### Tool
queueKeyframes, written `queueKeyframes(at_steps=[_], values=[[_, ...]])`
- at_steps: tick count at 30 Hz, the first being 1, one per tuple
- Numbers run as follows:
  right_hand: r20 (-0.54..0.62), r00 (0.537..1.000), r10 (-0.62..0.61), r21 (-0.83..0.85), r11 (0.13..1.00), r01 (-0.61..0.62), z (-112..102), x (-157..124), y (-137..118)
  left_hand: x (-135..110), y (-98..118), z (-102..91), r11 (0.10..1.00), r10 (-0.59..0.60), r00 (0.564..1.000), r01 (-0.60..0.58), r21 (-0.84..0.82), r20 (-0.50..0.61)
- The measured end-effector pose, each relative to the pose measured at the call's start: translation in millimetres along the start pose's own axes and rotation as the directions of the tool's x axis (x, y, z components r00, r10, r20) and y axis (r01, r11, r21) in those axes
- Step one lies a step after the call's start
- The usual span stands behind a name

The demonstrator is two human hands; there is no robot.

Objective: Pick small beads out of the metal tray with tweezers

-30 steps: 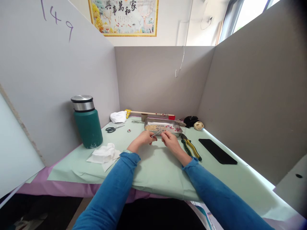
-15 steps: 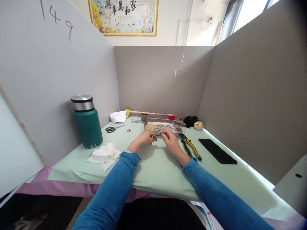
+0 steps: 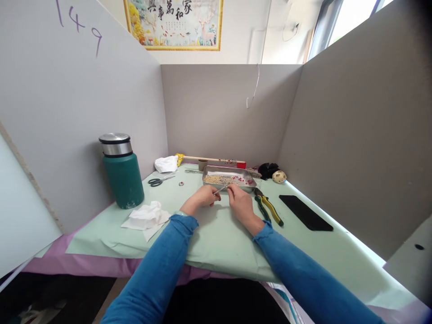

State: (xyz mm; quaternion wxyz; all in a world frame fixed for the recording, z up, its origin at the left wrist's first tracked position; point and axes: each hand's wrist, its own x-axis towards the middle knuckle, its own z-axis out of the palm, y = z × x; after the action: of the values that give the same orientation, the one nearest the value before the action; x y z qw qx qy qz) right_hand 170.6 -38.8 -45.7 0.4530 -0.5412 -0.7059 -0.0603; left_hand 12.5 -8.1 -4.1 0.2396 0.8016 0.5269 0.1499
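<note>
My left hand (image 3: 205, 195) is closed on a thin metal rod (image 3: 220, 190) that slants up to the right, just in front of the metal tray (image 3: 229, 171). My right hand (image 3: 240, 200) pinches at the rod's far end; whatever small piece sits between those fingertips is too small to make out. Tan beads (image 3: 213, 179) lie in the left part of the tray, and red and clear beads (image 3: 241, 181) in the right part. Pliers (image 3: 269, 208) with green and yellow handles rest to the right of my right hand.
A green bottle (image 3: 124, 180) and crumpled tissue (image 3: 147, 217) stand at left. Scissors (image 3: 157, 182) and a small ring-like piece (image 3: 181, 183) lie beyond. A wooden stick (image 3: 209, 159) crosses behind the tray. On the right are a black phone-shaped slab (image 3: 305, 212) and a patterned ball (image 3: 279, 176).
My right hand and forearm have shifted slightly, with the wrist a little further left. My left hand has moved very little and still grips the rod.
</note>
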Motion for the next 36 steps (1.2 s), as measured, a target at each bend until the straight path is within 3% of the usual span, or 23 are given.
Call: queueKeyframes(at_steps=[8, 16, 19, 21, 24, 26, 31, 36], values=[[0.108, 0.993, -0.046, -0.331, 0.940, 0.080, 3.2, -0.1, -1.9, -1.9, 1.0, 3.2, 0.994, -0.085, 0.996, 0.085, 0.061, 0.000], [0.206, 0.978, -0.022, -0.432, 0.895, 0.111, 0.0, -1.6, -7.2, -5.3, 9.0, 3.9, 0.950, -0.104, 0.993, 0.113, 0.292, -0.047], [0.167, 0.984, 0.061, -0.294, 0.956, -0.009, 0.9, 0.3, -5.8, -2.9, 8.8, 5.6, 0.924, -0.072, 0.993, 0.104, 0.368, -0.098], [0.139, 0.977, 0.161, -0.079, 0.985, -0.151, 2.3, 3.4, -1.5, -0.4, 7.6, 7.1, 0.916, -0.045, 0.987, 0.102, 0.389, -0.152], [0.186, 0.954, 0.235, 0.290, 0.915, -0.282, 5.4, 9.1, 8.5, 2.7, 5.4, 8.5, 0.928, -0.040, 0.978, 0.112, 0.355, -0.203], [0.194, 0.938, 0.288, 0.439, 0.830, -0.346, 7.7, 11.9, 14.2, 3.8, 4.0, 8.4, 0.939, -0.032, 0.975, 0.106, 0.328, -0.222], [0.238, 0.925, 0.296, 0.613, 0.693, -0.379, 9.8, 12.8, 15.9, 4.0, 2.3, 5.8, 0.957, 0.007, 0.966, 0.068, 0.282, -0.257], [0.240, 0.928, 0.283, 0.622, 0.689, -0.372, 8.5, 11.7, 12.8, 3.7, 3.4, 5.0, 0.966, 0.014, 0.968, 0.052, 0.255, -0.249]])
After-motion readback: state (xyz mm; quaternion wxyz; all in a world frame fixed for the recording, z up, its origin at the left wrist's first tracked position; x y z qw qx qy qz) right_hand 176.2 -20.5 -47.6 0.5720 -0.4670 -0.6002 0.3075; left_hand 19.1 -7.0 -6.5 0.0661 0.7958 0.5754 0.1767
